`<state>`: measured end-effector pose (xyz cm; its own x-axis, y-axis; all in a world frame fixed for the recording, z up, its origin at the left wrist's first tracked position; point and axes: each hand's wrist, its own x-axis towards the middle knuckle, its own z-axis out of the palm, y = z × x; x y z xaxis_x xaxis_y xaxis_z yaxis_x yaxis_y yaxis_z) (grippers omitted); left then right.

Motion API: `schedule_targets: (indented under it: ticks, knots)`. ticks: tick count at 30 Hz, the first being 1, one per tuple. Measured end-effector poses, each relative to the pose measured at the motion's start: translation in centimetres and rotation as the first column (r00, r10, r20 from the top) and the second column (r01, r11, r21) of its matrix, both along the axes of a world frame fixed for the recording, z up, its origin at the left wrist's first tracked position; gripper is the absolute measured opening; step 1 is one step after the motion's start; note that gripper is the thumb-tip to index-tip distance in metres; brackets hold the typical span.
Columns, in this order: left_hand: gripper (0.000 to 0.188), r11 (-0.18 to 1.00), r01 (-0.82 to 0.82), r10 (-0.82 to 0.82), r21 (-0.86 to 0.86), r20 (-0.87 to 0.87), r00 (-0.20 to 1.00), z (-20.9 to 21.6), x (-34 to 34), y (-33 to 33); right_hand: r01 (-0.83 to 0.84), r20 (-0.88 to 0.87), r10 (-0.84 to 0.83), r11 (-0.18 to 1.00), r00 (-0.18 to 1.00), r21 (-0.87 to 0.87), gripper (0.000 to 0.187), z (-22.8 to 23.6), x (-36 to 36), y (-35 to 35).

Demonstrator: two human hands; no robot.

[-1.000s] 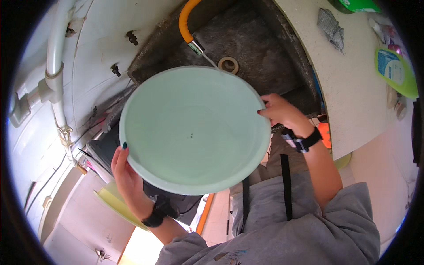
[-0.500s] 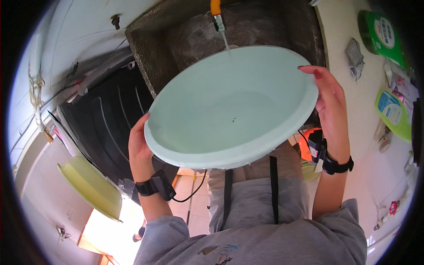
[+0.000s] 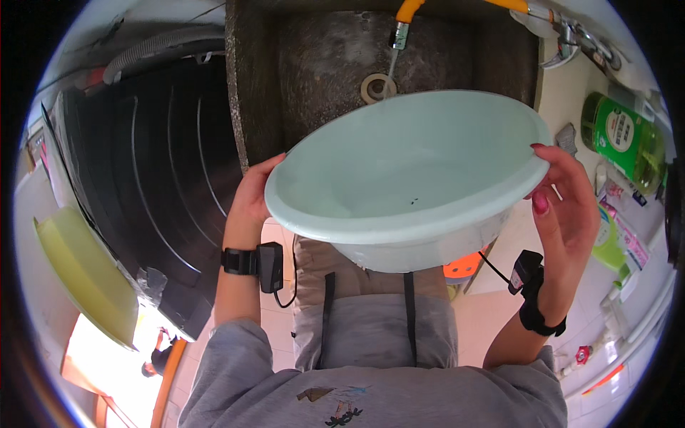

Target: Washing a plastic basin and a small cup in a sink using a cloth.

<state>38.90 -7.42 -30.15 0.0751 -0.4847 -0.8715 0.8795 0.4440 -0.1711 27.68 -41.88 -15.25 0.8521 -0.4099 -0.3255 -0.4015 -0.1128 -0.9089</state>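
A large pale mint-green plastic basin (image 3: 385,171) is held up between my two hands, tilted, above the near edge of a dark stone sink. Small dark specks lie on its inner bottom. My left hand (image 3: 255,191) grips the left rim, most of its fingers hidden under the basin. On the right rim, my right hand (image 3: 567,196) holds on with the fingertips over the edge and the thumb lower down. Water runs from an orange hose (image 3: 408,13) with a metal end, falling behind the basin's far rim near the sink drain (image 3: 378,88).
The dark sink (image 3: 307,64) lies ahead. At left stand a black ribbed appliance (image 3: 171,157) and a yellow-green basin (image 3: 85,278). Along the right ledge are a green detergent bottle (image 3: 621,132), a grey scouring pad (image 3: 566,138) and a lime-green bottle (image 3: 606,239). An orange perforated item (image 3: 462,267) sits below.
The basin has shifted right in view and tilted more, so its outer underside now shows. The sink drain has come into sight. My right thumb now shows below the rim.
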Motion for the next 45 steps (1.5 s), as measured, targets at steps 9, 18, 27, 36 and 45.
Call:
schedule_targets:
  ticks: [9,18,27,36,45]
  knots:
    - [0.027,0.997,0.068,-0.069,0.036,0.045,0.997,-4.7,-1.4,0.0,0.083,0.06,-0.089,0.991,0.994,0.104,0.039,-0.4,0.4,1.6]
    - [0.029,0.988,0.154,-0.152,0.0,0.141,0.978,-5.0,0.0,-0.3,0.617,-0.41,-0.473,0.691,0.78,0.376,0.03,-1.6,-0.8,-1.3]
    - [0.04,0.941,0.265,-0.327,0.21,0.367,0.871,-0.3,-3.5,-2.5,0.382,-0.218,-0.328,0.88,0.919,0.283,0.018,0.9,-0.7,5.3]
    - [0.06,0.939,0.207,-0.305,0.275,0.39,0.869,0.2,-6.9,-3.1,0.167,-0.163,-0.117,0.925,0.98,0.341,0.028,2.9,-2.6,11.5]
    - [0.059,0.903,0.401,-0.427,0.156,0.438,0.791,-3.1,-2.4,-2.4,0.288,-0.139,-0.257,0.91,0.956,0.297,0.035,3.4,-2.5,6.1]
